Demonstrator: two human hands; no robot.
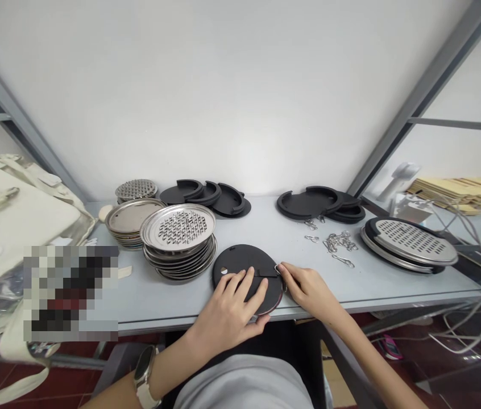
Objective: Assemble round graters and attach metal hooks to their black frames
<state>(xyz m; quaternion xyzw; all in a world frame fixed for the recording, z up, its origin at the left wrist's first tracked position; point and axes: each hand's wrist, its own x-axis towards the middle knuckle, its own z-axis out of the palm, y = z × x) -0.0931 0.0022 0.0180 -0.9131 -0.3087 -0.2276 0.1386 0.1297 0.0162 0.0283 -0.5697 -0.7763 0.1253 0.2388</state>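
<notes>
Finger and thumb of the right hand (302, 287) pinched a small metal clip (278, 269) at the right edge of the black disc (244, 257)! The left hand (229, 309) clasped that disc, fingers splayed on top, near the table (138, 295) front; loose clips (339, 243) lay rightward, stacked grater plates (181, 228) leftward.

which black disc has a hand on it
The frontmost black disc, under the left hand; the other black discs lie farther back with no hand on them.
</notes>
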